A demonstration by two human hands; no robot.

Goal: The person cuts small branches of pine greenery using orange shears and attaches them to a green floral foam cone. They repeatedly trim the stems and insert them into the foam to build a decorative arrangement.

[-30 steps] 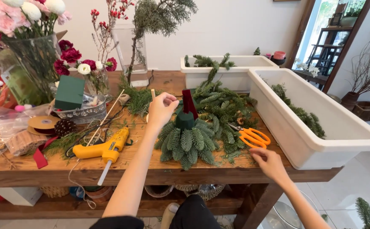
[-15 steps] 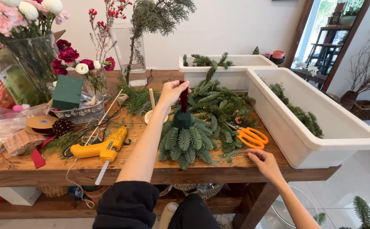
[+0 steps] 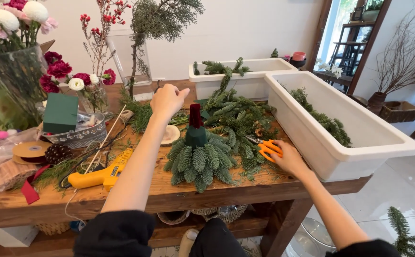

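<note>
Reaching over a wooden table, the left hand hovers loosely curled, empty; the right hand closes on orange scissors, light, rigid, best gripped by the handles.

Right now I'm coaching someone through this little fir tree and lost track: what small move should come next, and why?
Probably close the right hand around the orange scissors and lift them. That hand already rests on the handles, while the left hand hovers open over the loose fir sprigs behind the small tree. A sprig likely needs cutting before it goes on, though that is a guess.
</note>
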